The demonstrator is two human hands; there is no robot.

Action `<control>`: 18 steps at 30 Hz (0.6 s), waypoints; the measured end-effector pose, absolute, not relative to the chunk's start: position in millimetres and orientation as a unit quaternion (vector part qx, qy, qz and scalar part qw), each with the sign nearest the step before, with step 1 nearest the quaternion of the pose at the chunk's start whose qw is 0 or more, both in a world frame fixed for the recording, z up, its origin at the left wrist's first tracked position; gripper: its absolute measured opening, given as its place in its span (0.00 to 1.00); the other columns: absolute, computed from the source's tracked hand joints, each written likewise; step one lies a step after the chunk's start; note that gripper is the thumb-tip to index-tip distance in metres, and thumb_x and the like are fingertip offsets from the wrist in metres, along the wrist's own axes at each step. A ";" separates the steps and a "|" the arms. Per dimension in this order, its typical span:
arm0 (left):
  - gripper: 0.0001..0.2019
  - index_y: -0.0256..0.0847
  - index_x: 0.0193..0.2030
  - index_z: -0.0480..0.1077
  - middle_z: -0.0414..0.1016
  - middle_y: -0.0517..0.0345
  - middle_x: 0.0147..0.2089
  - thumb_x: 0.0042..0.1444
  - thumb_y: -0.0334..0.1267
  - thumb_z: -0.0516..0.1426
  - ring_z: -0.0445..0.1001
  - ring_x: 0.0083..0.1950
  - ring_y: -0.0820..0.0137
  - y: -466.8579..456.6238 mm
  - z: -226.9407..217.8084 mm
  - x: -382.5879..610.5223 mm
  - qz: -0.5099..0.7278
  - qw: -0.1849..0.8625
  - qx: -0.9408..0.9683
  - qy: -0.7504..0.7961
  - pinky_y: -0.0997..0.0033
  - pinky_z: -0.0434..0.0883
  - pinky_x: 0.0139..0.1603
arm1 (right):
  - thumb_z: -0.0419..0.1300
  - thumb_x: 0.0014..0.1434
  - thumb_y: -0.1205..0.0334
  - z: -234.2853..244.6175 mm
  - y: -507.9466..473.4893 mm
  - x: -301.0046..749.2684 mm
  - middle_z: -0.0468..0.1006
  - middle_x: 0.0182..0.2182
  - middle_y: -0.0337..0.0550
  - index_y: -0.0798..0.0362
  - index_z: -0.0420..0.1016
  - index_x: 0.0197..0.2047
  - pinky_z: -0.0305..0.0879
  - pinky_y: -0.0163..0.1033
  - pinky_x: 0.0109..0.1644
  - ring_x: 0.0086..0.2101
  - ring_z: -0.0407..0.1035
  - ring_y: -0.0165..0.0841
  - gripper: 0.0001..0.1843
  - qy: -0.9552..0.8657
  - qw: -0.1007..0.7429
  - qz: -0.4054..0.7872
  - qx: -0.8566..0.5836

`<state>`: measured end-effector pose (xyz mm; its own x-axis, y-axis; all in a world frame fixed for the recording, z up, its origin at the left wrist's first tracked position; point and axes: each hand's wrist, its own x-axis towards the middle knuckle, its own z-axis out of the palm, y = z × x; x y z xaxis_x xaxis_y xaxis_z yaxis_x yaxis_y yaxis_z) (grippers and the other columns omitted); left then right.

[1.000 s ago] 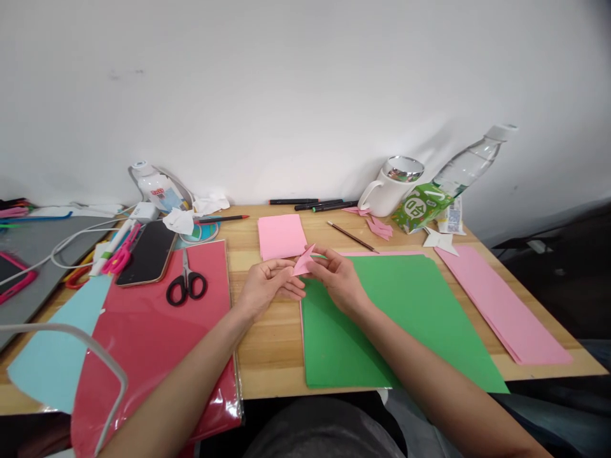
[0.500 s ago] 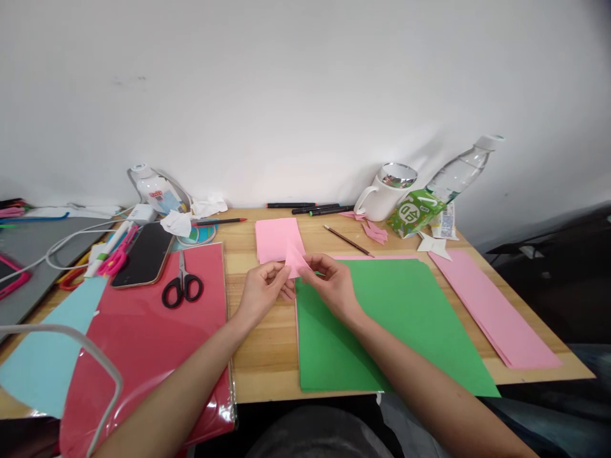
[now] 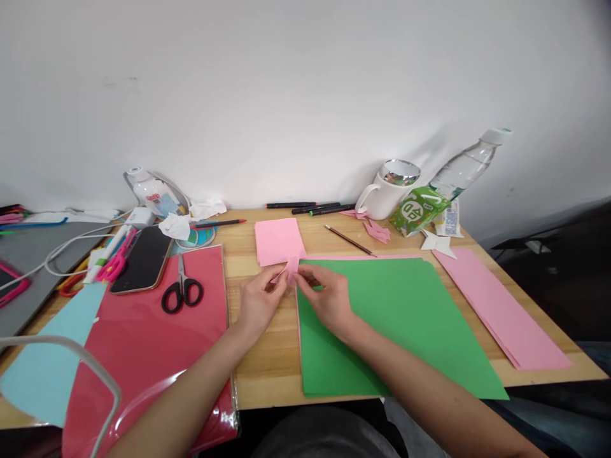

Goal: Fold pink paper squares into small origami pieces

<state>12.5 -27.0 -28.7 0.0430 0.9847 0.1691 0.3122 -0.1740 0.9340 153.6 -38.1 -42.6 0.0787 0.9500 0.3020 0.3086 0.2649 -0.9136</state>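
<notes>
The left hand (image 3: 258, 300) and the right hand (image 3: 328, 298) sit close together, thumbs and fingertips pinched on 1 small piece of folded pink paper (image 3: 293, 266). That piece is between the 2 hands, above the worktop (image 3: 267, 378), with a narrow part pointing up and away from the fingers; its exact folds are partly hidden by them.

Just beyond both hands lies a stack of pink squares (image 3: 279, 240), and the folded piece overlaps its near edge in view. Under the right hand and wrist, reaching out to their right, are large green sheets (image 3: 401, 324). Farther to the right of that hand lie long pink strips (image 3: 501, 308).

Beyond the right hand, a pencil (image 3: 351, 241) lies at a slant, with 3 markers (image 3: 290, 205) farther off by the wall. Past the pencil are folded pink pieces (image 3: 377, 231), near a white mug (image 3: 386, 194) and a green carton (image 3: 419, 210).

To the left of the left hand, black-handled scissors (image 3: 182, 278) rest on red sheets (image 3: 143, 356), and a phone (image 3: 143, 257) lies just past the scissors.
</notes>
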 end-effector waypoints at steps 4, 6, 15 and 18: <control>0.04 0.42 0.33 0.73 0.77 0.61 0.30 0.52 0.38 0.59 0.74 0.29 0.72 -31.6 -21.0 11.4 0.462 0.312 0.642 0.527 0.76 0.71 0.32 | 0.60 0.55 0.54 -39.9 -37.1 149.0 0.79 0.27 0.42 0.51 0.78 0.31 0.69 0.39 0.34 0.28 0.71 0.34 0.10 -0.559 0.533 0.387 -0.503; 0.03 0.42 0.31 0.72 0.76 0.61 0.30 0.53 0.37 0.58 0.74 0.29 0.73 -32.3 -19.6 11.1 0.455 0.290 0.667 0.514 0.76 0.71 0.33 | 0.60 0.55 0.54 -38.5 -37.2 149.0 0.78 0.27 0.42 0.52 0.77 0.29 0.69 0.38 0.34 0.28 0.71 0.34 0.11 -0.536 0.540 0.417 -0.497; 0.09 0.43 0.38 0.75 0.77 0.54 0.39 0.59 0.36 0.53 0.75 0.38 0.69 -25.4 -30.8 8.7 0.448 0.226 0.744 0.440 0.71 0.73 0.39 | 0.62 0.52 0.48 -30.8 -35.9 155.4 0.79 0.29 0.43 0.53 0.76 0.30 0.71 0.41 0.41 0.32 0.73 0.35 0.15 -0.500 0.534 0.501 -0.462; 0.10 0.43 0.38 0.75 0.76 0.54 0.37 0.60 0.34 0.51 0.75 0.37 0.70 -26.2 -30.5 9.3 0.431 0.194 0.775 0.419 0.73 0.73 0.37 | 0.65 0.48 0.47 -32.5 -34.5 154.5 0.79 0.29 0.43 0.53 0.76 0.32 0.72 0.42 0.40 0.31 0.74 0.36 0.17 -0.464 0.540 0.525 -0.467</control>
